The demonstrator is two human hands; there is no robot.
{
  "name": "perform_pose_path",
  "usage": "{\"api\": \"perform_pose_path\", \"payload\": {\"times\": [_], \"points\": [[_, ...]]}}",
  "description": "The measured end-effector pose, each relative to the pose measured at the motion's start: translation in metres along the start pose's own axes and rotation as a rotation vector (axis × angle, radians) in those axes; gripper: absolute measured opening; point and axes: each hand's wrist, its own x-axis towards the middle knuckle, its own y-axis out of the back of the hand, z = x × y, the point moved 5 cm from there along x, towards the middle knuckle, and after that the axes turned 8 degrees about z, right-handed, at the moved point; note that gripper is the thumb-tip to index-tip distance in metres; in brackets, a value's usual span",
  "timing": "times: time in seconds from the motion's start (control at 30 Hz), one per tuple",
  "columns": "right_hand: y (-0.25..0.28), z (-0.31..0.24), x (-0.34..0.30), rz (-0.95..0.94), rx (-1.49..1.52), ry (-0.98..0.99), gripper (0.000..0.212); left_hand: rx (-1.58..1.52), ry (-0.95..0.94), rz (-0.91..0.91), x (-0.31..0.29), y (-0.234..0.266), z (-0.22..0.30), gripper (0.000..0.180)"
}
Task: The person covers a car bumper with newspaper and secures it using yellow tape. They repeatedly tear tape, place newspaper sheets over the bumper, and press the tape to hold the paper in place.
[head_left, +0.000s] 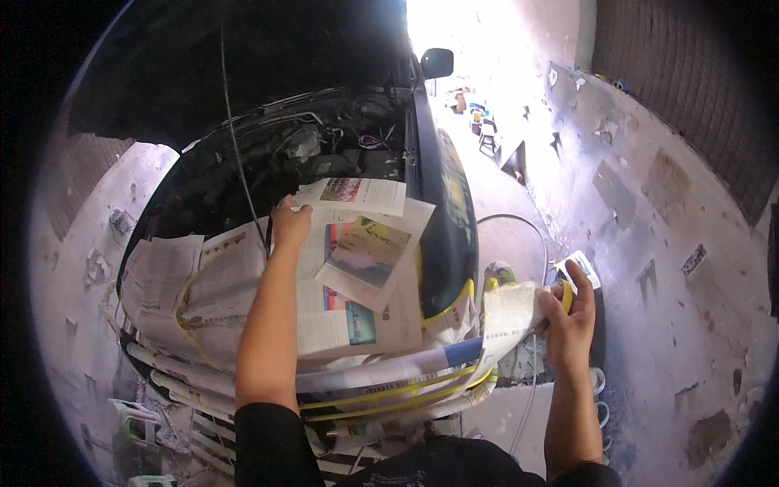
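Observation:
Sheets of newspaper (373, 329) cover the front of a dark car (448, 268) whose hood (268, 57) is raised. My left hand (290, 223) reaches to the far edge of the sheets and pinches the paper there. My right hand (570, 321), off the car's right front corner, grips a piece of newspaper (511, 312) between thumb and fingers. A roll of yellow tape (566, 294) sits in the same hand, partly hidden by the fingers. Strips of yellow tape (389, 398) run across the papered bumper (398, 369).
The open engine bay (324, 134) lies beyond the paper, with a thin prop rod (235, 146) slanting down in front of it. A hose (545, 243) curves over the floor at right. Scraps litter the floor, and a plastic stool (136, 422) stands at lower left.

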Motion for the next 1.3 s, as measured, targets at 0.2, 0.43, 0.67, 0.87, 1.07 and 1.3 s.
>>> {"api": "perform_pose_path", "payload": {"times": [0.2,0.43,0.67,0.87,1.07,1.3], "points": [[-0.017,0.005,0.016,-0.080,0.028,-0.019,0.058,-0.723,-0.016,-0.728,-0.172,0.024,0.145,0.063],[-0.030,-0.004,0.013,-0.357,0.110,-0.082,0.062,-0.694,0.061,-0.882,-0.323,0.016,0.182,0.044],[0.019,0.043,-0.006,-0.908,0.126,-0.309,0.079,-1.068,0.504,-0.361,-0.377,0.029,0.168,0.026],[0.040,0.070,-0.041,-1.150,-0.056,-0.182,0.069,-1.149,0.690,-0.088,-0.430,0.060,0.145,0.030],[0.060,0.078,-0.064,-1.301,-0.339,-0.125,0.063,-1.068,0.795,0.006,-0.495,0.091,0.108,0.032],[0.073,0.114,-0.109,-1.432,-0.578,-0.210,0.058,-1.068,1.058,0.226,-0.576,0.108,0.051,0.037]]}}
